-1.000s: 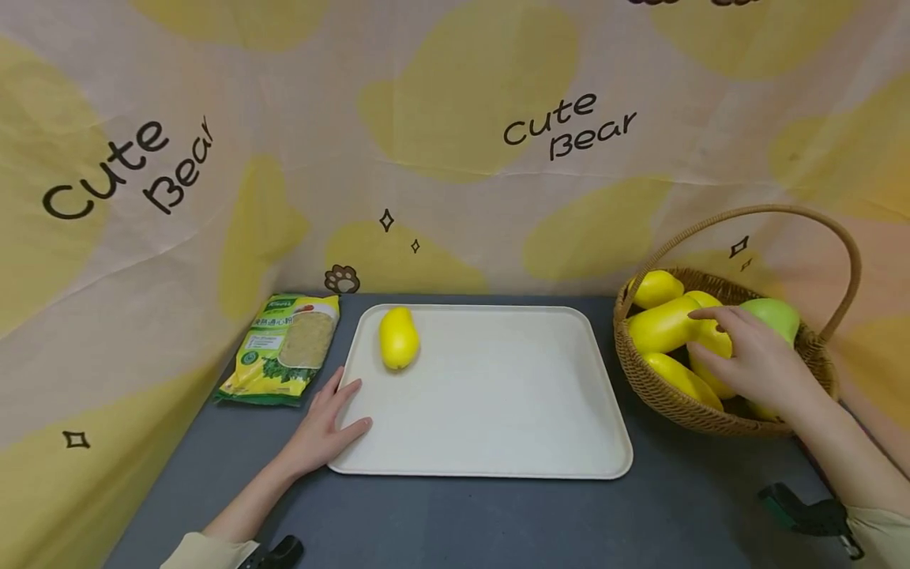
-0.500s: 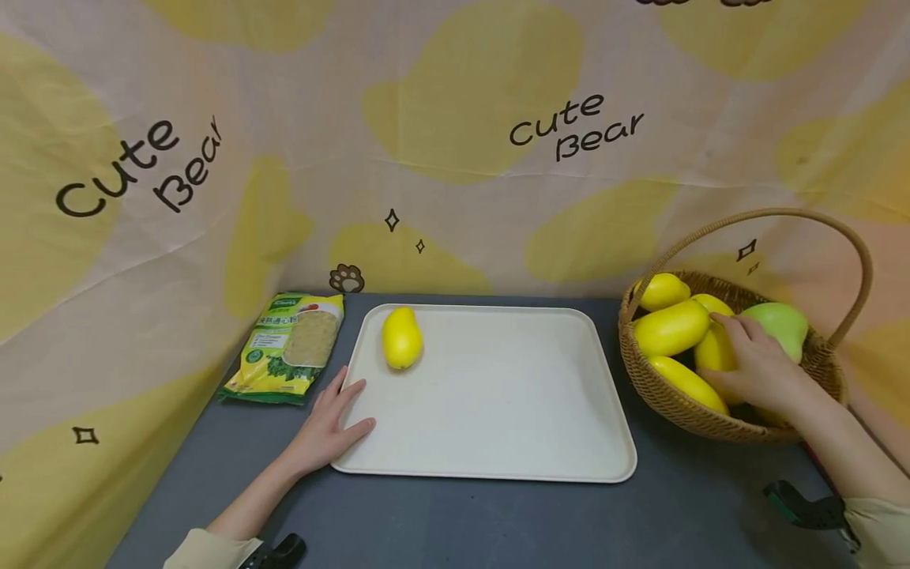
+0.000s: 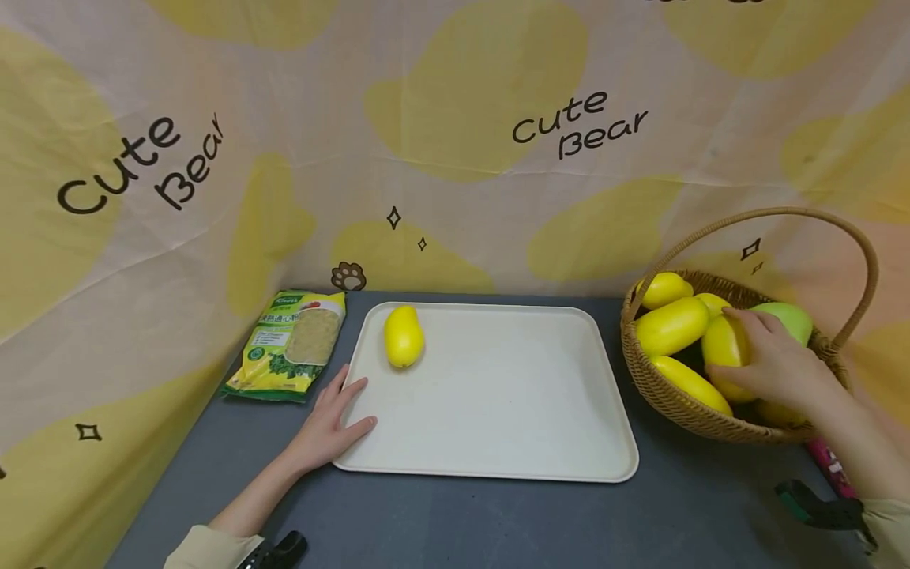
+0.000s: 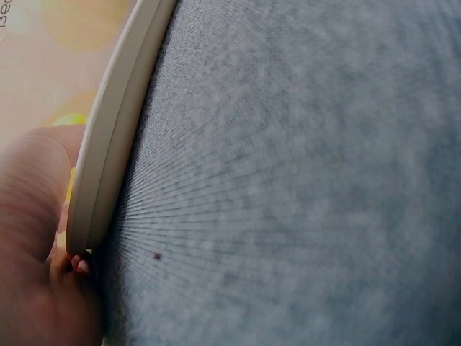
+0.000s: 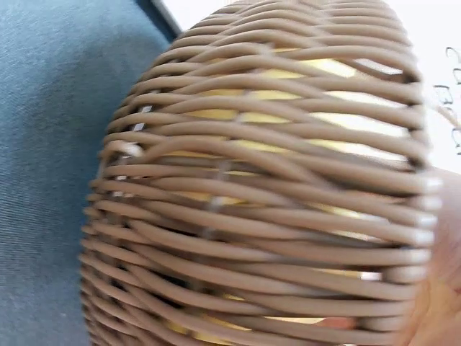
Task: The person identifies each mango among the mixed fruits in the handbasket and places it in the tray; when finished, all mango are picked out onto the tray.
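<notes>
Inside the wicker basket (image 3: 700, 419) at the right, my right hand (image 3: 785, 367) grips a yellow mango-shaped fruit (image 3: 725, 348), fingers over its top and thumb at its near side. Several other yellow fruits (image 3: 671, 325) and a green fruit (image 3: 791, 318) lie around it. The right wrist view is mostly the woven basket wall (image 5: 252, 180), with yellow showing through the gaps. My left hand (image 3: 325, 423) rests on the left rim of the white tray (image 3: 490, 395), fingers spread and fairly straight. One yellow fruit (image 3: 404, 337) lies at the tray's back left.
A yellow and green food packet (image 3: 291, 345) lies left of the tray. The basket's tall handle (image 3: 782, 210) arches over the fruit. Behind the grey table (image 3: 455, 521) hangs a printed cloth (image 3: 455, 158). A pink object (image 3: 830, 466) shows beside my right forearm.
My right hand has gone from hovering over the fruits to gripping one, and that fruit has tilted slightly. The left hand stays on the tray rim. The head view has shifted a little.
</notes>
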`<state>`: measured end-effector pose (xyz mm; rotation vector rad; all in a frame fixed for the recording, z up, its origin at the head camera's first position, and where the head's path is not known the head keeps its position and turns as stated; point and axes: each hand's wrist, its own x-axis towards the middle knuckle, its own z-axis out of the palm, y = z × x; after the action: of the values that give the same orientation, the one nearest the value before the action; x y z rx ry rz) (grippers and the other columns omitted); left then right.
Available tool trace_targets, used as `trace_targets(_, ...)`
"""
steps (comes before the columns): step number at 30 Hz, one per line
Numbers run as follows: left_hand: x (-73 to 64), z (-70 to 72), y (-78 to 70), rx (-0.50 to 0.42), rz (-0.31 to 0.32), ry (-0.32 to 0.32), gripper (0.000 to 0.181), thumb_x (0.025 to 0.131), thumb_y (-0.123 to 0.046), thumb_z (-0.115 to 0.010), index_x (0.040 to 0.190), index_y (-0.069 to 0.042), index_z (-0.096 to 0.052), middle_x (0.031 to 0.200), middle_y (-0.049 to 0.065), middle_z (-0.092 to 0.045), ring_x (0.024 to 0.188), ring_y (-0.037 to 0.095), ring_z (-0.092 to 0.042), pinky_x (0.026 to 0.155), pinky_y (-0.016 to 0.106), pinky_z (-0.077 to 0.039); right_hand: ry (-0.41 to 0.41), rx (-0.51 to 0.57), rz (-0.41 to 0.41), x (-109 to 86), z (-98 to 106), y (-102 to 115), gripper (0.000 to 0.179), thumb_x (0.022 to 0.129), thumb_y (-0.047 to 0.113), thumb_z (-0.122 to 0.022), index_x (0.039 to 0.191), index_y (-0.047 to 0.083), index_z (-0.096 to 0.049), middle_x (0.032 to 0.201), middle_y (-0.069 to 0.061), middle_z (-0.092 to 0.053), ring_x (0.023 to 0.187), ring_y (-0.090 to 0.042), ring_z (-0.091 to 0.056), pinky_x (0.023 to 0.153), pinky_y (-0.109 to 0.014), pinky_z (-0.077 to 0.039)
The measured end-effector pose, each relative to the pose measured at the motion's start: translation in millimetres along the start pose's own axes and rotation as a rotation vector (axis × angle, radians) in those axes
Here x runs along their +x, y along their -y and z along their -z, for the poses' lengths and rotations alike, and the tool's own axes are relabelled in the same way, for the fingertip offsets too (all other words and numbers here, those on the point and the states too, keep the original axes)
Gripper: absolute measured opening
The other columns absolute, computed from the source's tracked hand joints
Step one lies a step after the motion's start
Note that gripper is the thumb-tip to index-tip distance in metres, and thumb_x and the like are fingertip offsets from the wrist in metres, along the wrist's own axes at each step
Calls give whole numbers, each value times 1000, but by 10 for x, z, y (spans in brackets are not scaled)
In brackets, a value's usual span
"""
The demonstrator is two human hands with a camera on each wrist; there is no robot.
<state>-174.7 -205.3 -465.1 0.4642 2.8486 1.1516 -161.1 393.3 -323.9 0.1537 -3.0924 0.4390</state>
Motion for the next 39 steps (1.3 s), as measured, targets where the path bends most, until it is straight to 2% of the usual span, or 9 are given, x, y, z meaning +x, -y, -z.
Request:
trace_targets(7,9,-5,16,-3,0,-1,67,92,-31,-67,146,-1,-41,160,24,-7,141,52,-5,105,72,-10,-159,-6,-9,-88,120,159,93,84,35,-76,149,-3,-23,136,-44,-26,105,-61,-38,69,-70,-37)
trace_targets(13,8,2,20,-11,3,-4,67,91,-31,-68,146,-1,-42,160,24,-7,141,53,-5,105,72,-12,-265,70,36,-155,191,455,94,80,32,-80,150,-1,-26,135,-40,-32,108,-56,-38,71,-69,-39)
trace_targets(16,7,7,11,-7,9,-2,67,92,-31,-68,146,-2,-42,160,23,-8,141,52,-6,105,72,-13,-309,128,111,-172,201,626,93,77,26,-84,148,0,-31,135,-35,-36,103,-50,-42,64,-48,-49)
trace_targets(19,7,7,-1,-11,15,-1,67,91,-31,-68,146,-2,-42,160,23,-8,141,52,-6,105,72,-14,-328,200,195,-173,181,791,94,73,20,-87,147,-2,-34,134,-33,-40,100,-49,-48,57,-23,-47)
trace_targets(21,7,5,-6,-13,18,-1,67,92,-31,-68,146,-2,-42,160,23,-8,142,51,-7,105,71,-14,-314,257,220,-170,141,903,96,72,19,-88,148,1,-33,136,-31,-39,102,-51,-50,58,-15,-46)
trace_targets(23,6,3,-7,-13,22,1,67,92,-32,-68,146,-2,-42,160,23,-8,142,51,-7,106,71,-15,-290,309,228,-161,82,1016,97,73,20,-87,151,4,-30,138,-29,-37,105,-53,-51,62,-18,-51)
trace_targets(26,8,-7,-5,-11,33,2,67,92,-33,-67,146,-3,-42,160,23,-8,142,50,-8,106,71,-16,-262,361,243,-110,-47,1154,98,75,21,-86,152,8,-28,140,-26,-36,108,-51,-50,67,-31,-56)
trace_targets(32,21,-17,-10,-22,51,4,73,90,-40,-68,148,-6,-39,161,20,-6,143,48,-7,106,71,-17,-226,415,290,85,-383,1355,95,76,23,-85,150,3,-28,143,-23,-34,113,-43,-48,80,-51,-53)
trace_targets(39,28,-6,-35,-3,77,50,85,87,-47,-68,153,-9,-31,162,17,0,144,48,-4,105,72,-17,-115,466,276,357,-826,1586,93,76,27,-84,149,5,-30,145,-22,-34,113,-42,-52,78,-48,-55)
